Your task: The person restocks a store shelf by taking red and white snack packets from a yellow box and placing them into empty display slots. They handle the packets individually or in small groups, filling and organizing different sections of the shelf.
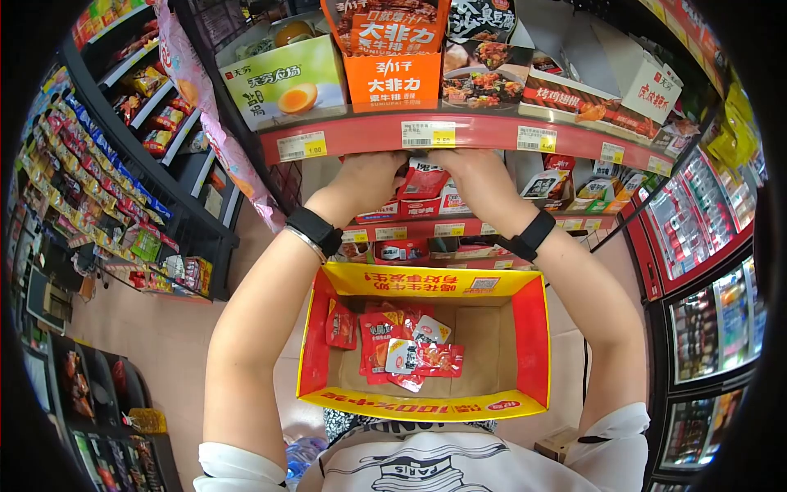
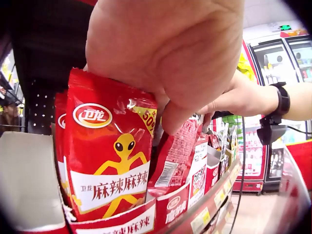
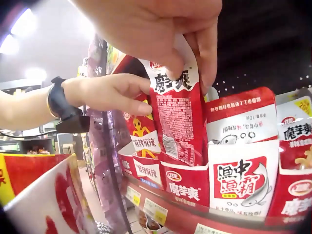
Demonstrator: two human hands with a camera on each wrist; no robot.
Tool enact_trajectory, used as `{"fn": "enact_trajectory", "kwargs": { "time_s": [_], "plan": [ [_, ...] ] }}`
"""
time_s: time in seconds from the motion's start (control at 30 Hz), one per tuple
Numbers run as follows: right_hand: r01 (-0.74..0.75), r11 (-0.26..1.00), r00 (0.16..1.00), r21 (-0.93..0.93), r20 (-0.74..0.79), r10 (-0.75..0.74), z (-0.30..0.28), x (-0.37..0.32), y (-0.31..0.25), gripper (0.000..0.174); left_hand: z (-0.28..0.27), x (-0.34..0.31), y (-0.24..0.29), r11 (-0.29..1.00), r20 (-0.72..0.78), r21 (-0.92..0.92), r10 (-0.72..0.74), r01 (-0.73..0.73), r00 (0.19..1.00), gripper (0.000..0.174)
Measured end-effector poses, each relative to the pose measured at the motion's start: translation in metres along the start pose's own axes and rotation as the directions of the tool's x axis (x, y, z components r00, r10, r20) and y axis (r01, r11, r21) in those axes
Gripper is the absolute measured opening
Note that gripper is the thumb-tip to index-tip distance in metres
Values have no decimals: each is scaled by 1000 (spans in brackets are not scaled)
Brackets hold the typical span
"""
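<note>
Under a red shelf edge, both hands work at a tall red-and-white konjac snack packet (image 3: 178, 122) standing in its display box (image 3: 183, 186). My right hand (image 3: 165, 29) comes from above and pinches the packet's top between thumb and fingers. From the side, my left hand (image 3: 109, 91) holds the packet's left edge, the thumb beside it and a fingertip partly hidden. In the left wrist view the left hand (image 2: 170, 48) covers the packet's top. Just beside it stands a red spicy-snack packet (image 2: 112, 151) with a yellow alien figure.
A yellow-and-red carton (image 1: 508, 328) below the arms holds several red snack packets (image 1: 385, 340). The shelf edge (image 1: 352, 135) with price tags runs above the hands. Fish-snack packets (image 3: 241, 178) stand to the right. Fridges (image 1: 713, 320) and other snack racks (image 1: 147, 107) line the sides.
</note>
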State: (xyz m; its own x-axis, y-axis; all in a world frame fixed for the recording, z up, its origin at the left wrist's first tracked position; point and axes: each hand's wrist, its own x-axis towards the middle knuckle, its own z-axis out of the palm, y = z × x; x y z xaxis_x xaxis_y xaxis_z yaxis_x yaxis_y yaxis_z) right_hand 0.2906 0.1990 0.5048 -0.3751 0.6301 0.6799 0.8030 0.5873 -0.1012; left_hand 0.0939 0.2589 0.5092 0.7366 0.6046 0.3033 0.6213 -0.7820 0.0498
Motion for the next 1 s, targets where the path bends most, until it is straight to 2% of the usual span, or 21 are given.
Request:
{"fn": "enact_trajectory", "kwargs": {
  "time_s": [0.03, 0.1, 0.13, 0.2, 0.23, 0.3, 0.33, 0.4, 0.53, 0.6, 0.73, 0.83, 0.9, 0.93, 1.0],
  "plan": [
    [0, 1000, 1000, 0, 0, 0, -1, -1, -3, 18, 0, -1, 0, 1000, 0, 0, 0, 0, 1000, 33],
    [45, 998, 998, -40, -34, -46, 0, -3, -9, 19, 2, -4, 1, 994, -161, 42, 106, -101, 981, 32],
    [42, 998, 999, -36, -32, -43, 0, -2, -9, 19, 1, -4, 1, 994, -156, 40, 105, -100, 982, 32],
    [-26, 999, 1000, -45, 13, 26, -2, 0, -8, 20, -2, -2, 1, 1000, 10, 6, -7, 6, 1000, 36],
    [-47, 998, 998, -45, 37, 49, -2, 1, -7, 21, 1, -2, 0, 1000, 11, 5, -4, 4, 1000, 36],
    [-38, 998, 998, -41, 39, 39, -1, 3, -8, 21, 8, -3, -3, 998, -148, 33, 63, -59, 987, 39],
    [-29, 999, 999, -36, 42, 31, -1, 3, -8, 21, 8, -2, -2, 998, -148, 32, 62, -57, 987, 39],
    [-35, 999, 998, -33, 57, 36, 0, 6, -9, 21, 8, 1, 0, 995, -36, 94, -28, 31, 999, 40],
    [-32, 996, 998, -82, 59, 37, -3, 5, -12, 18, 8, 1, 1, 997, -49, -46, -66, 63, 997, 38],
    [-12, 995, 999, -99, 50, 17, -3, 5, -12, 16, 6, -1, 4, 997, -181, -78, 7, -22, 984, 41],
    [73, 991, 997, -114, 17, -71, 2, 8, -15, 10, 7, 0, 2, 995, -83, -89, -57, 49, 995, 44],
    [34, 995, 996, -96, 79, -26, 9, 11, -11, 9, 7, -3, -1, 997, -130, -72, -21, 12, 991, 46],
    [-1, 996, 995, -93, 99, 11, 20, 8, -6, 9, 3, -2, -1, 982, -79, -190, -37, 21, 996, 44],
    [-35, 995, 992, -93, 118, 46, 25, 7, -4, 9, 4, -2, -1, 982, -79, -190, -36, 20, 996, 44],
    [-51, 996, 991, -75, 123, 60, 30, 8, 0, 9, 6, -2, 0, 980, -158, -199, -1, -31, 988, 34]
  ]
}}
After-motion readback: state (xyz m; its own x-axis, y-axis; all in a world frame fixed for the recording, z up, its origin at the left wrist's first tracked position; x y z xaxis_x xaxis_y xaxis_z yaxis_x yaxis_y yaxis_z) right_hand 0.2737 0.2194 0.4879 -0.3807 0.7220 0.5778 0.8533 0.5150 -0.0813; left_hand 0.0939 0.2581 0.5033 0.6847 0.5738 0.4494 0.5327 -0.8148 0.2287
